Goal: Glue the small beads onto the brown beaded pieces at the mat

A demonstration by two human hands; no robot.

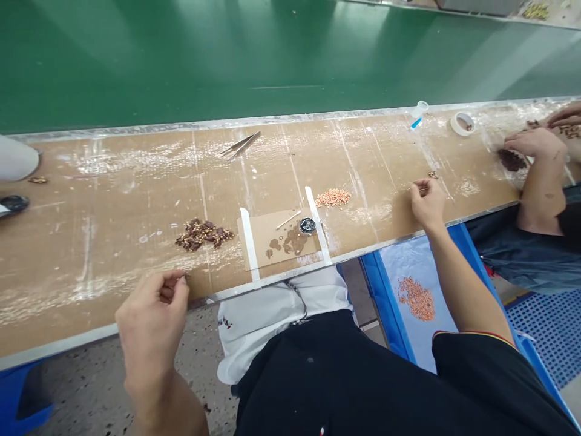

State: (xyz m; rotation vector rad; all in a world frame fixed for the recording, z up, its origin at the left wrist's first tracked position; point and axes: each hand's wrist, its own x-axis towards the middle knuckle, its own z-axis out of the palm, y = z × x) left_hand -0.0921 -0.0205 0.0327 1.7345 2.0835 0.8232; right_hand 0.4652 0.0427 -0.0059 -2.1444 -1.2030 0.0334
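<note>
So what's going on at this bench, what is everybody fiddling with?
A person sits at a long brown workbench beside a green conveyor belt. Their left hand pinches something tiny at the bench's near edge; their right hand pinches another small piece farther right. Between them lie a dark brown pile of parts, an orange pile and tweezers. A co-worker's hands handle dark parts at far right.
</note>
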